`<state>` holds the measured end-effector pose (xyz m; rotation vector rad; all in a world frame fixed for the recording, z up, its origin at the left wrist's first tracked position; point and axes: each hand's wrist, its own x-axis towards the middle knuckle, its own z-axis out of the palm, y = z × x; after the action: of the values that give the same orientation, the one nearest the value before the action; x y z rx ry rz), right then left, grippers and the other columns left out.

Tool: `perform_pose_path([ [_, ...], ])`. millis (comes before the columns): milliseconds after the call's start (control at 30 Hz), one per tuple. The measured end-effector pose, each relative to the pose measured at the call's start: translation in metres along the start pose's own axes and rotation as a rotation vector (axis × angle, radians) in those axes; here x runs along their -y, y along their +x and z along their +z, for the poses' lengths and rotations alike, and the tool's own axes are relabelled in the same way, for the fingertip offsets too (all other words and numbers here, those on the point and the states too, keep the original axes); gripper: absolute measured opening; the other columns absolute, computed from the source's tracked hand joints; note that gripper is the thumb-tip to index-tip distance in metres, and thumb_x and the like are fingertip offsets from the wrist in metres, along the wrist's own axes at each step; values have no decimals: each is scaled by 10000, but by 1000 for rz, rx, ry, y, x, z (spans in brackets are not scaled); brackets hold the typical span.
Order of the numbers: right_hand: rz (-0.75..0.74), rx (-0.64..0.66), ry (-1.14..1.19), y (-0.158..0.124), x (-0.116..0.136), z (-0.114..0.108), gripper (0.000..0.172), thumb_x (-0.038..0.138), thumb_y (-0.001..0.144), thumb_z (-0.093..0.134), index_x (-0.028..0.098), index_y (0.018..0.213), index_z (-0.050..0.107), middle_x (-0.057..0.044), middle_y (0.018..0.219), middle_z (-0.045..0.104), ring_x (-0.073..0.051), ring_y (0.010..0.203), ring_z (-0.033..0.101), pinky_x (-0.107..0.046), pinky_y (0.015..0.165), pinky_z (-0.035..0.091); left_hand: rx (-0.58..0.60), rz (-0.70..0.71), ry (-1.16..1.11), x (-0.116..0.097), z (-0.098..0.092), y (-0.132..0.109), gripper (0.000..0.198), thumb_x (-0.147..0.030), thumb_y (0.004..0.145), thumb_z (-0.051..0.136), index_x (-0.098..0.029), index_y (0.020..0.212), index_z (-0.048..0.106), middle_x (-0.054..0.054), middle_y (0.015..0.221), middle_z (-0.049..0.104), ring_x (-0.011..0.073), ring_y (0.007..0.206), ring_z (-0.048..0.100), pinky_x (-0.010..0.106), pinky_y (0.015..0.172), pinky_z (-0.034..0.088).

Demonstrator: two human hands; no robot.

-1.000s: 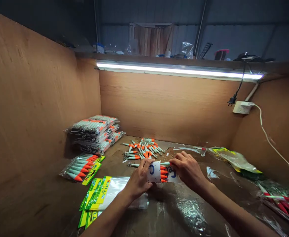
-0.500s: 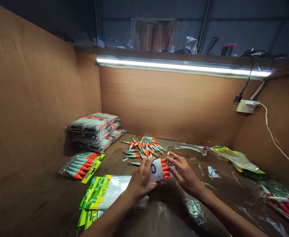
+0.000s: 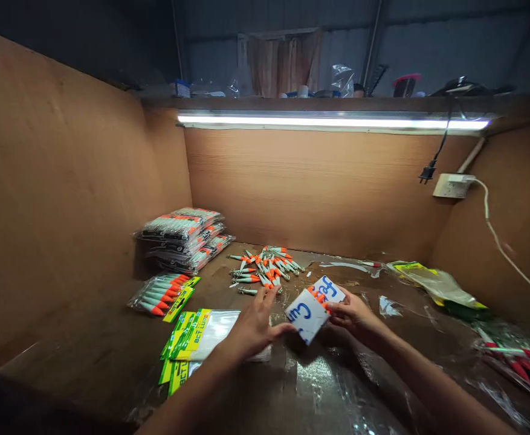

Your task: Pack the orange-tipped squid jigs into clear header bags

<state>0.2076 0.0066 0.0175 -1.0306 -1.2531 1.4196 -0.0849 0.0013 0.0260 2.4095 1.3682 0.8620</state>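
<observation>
Above the table, my right hand grips a white foam-like holder with blue handwriting on it. Orange-tipped fishing lures show in the gap between its two white parts. My left hand is open at the holder's left side, fingers spread. Its thumb comes close to the edge; whether it touches I cannot tell. Beyond the hands lies a loose pile of pale lures with orange ends. Partly behind my left forearm are yellow-green header bags of clear plastic.
At the left stand stacked packs of lures, with one filled bag in front. More header bags and red-and-white lures in plastic lie at the right. A black plug hangs near the socket box.
The holder has turned, so more of its writing faces me, and it sits slightly farther right. My left hand has let go of it and opened; my right hand has closed on it.
</observation>
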Motion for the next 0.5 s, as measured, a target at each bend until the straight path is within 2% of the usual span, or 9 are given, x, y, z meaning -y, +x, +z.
perform_pose_path([
  [67,80,53,-89,4,0,-26,695,371,709,793,233,1323,500,-91,1166,704,-215,918,714,-332,759,563,100,-22,43,29,-27,-6,581,-455,787,705,-295,1323,547,90,1264,571,296,1209,514,418,1023,386],
  [133,146,92,-178,11,-7,-46,808,405,717,777,201,1408,410,-100,1083,730,-223,886,721,-347,744,561,155,-162,97,59,-50,-11,475,-367,727,738,-259,1181,647,82,1213,614,305,1185,516,398,993,385],
  [167,151,90,-243,15,-13,-52,847,435,739,749,179,1444,355,-102,1036,738,-230,878,721,-361,746,560,175,-195,103,71,-58,-12,427,-350,685,758,-225,1088,688,85,1120,651,309,1113,552,380,933,411],
  [233,86,18,-440,20,-24,-56,870,491,797,666,133,1487,275,-121,1021,727,-252,903,714,-401,779,554,209,-245,95,88,-65,-12,302,-350,655,755,-189,907,718,60,916,692,265,907,614,315,781,439],
  [300,-59,-108,-685,17,-32,-50,842,522,841,594,114,1500,264,-168,1145,675,-279,1014,683,-439,862,532,217,-265,75,94,-63,-9,225,-362,679,714,-173,801,704,30,782,687,213,752,613,267,660,412],
  [367,-203,-192,-908,7,-36,-37,806,547,865,555,118,1497,299,-199,1287,592,-305,1165,607,-463,975,475,192,-268,61,94,-60,-6,209,-369,729,658,-165,770,685,21,751,684,191,715,604,250,626,388],
  [433,-280,-204,-1079,-10,-39,-20,804,586,872,531,138,1504,316,-197,1357,540,-327,1260,529,-484,1041,421,162,-254,52,92,-59,-3,228,-378,786,606,-164,797,683,25,776,690,188,744,608,250,652,390],
  [500,-289,-185,-1203,-27,-41,-2,855,625,853,537,171,1531,281,-190,1428,479,-357,1318,463,-518,1058,395,146,-238,44,91,-59,-1,272,-410,796,618,-173,907,693,24,824,699,192,780,613,253,684,393],
])
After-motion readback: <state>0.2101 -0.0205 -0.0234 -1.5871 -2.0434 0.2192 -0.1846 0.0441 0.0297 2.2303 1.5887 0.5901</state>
